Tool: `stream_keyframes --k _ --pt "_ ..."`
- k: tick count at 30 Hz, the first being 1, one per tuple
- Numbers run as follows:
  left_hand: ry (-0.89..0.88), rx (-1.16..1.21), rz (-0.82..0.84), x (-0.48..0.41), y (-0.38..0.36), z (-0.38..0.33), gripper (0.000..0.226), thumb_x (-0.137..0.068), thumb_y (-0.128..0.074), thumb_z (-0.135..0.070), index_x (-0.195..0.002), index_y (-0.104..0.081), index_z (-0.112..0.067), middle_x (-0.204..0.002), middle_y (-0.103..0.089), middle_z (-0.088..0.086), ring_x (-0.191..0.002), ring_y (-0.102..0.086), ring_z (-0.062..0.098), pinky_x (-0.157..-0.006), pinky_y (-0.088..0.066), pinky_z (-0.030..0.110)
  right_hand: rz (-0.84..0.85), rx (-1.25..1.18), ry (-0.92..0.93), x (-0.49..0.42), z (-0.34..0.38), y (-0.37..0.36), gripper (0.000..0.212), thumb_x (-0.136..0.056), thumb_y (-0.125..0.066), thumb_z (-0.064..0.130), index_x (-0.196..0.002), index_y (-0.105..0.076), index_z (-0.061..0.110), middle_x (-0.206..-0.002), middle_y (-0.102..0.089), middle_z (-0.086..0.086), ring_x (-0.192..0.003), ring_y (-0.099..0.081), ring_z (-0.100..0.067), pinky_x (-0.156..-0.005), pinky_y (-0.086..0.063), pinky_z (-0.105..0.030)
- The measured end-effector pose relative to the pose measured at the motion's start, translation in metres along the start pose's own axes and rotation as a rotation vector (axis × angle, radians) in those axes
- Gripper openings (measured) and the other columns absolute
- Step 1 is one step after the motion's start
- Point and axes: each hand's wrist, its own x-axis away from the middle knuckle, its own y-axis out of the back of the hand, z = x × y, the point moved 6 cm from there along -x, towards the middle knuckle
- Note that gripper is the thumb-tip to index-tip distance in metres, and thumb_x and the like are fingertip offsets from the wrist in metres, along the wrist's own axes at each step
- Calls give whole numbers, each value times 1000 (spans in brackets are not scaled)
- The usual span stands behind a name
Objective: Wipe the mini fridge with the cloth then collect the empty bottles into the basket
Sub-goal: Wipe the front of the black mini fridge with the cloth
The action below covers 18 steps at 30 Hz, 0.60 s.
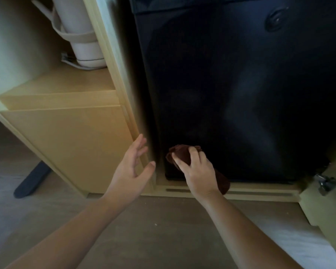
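Note:
The black mini fridge [231,94] stands shut inside a light wooden cabinet and fills the upper right of the head view. My right hand [198,171] grips a dark brown cloth [180,154] and presses it against the lower left corner of the fridge door. My left hand [133,167] hovers with fingers spread beside the cabinet's vertical panel [124,94], just left of the fridge. No bottles or basket are in view.
A white kettle [80,32] with a cord sits on the wooden shelf [66,84] at upper left. A dark furniture leg [31,181] rests on the floor at left. An open cabinet door with a metal hinge [327,184] stands at right. Grey floor lies below.

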Motion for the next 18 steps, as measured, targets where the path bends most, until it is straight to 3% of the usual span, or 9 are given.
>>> stream_keyframes --k 4,7,11,13,15,18 --pt "77 13 0 -8 -18 4 68 -88 -55 -15 -142 -18 -34 -142 -36 -14 -123 -37 -8 -108 -29 32 125 12 -111 26 -44 12 64 -57 -78 -6 -113 -65 21 -109 -45 -21 -77 -58 -34 -57 -54 -37" --pt "110 39 23 -11 -35 4 69 -88 -54 -17 -144 -15 -30 -144 -32 -14 -123 -35 -9 -105 -30 23 204 -25 -248 41 -80 28 63 -56 -79 -7 -111 -66 21 -104 -56 -24 -75 -58 -36 -53 -54 -38" --pt "114 -20 55 -10 -57 1 73 -89 -54 -21 -145 -9 -30 -144 -24 -17 -125 -28 -8 -75 -30 -5 177 -126 -410 59 -118 50 57 -66 -75 -3 -116 -63 22 -114 -50 -23 -92 -56 -39 -70 -55 -45" --pt "110 -51 42 -9 -66 -1 73 -89 -54 -22 -145 -7 -29 -146 -22 -14 -125 -26 -5 -75 -30 -4 143 -170 -472 68 -130 59 53 -73 -72 0 -120 -60 22 -120 -45 -19 -102 -53 -36 -86 -50 -42" --pt "107 -93 45 -5 -74 -2 72 -90 -53 -25 -145 -8 -29 -147 -21 -11 -125 -26 -3 -85 -29 5 134 -213 -533 77 -137 65 50 -78 -69 5 -123 -57 21 -121 -41 -13 -107 -53 -29 -96 -41 -30" --pt "96 -235 112 -1 -83 0 68 -89 -52 -32 -144 -12 -30 -148 -24 -7 -122 -45 22 -87 -41 18 189 -320 -623 80 -138 68 45 -81 -67 13 -124 -56 20 -115 -38 -2 -101 -56 -21 -94 -33 -15"
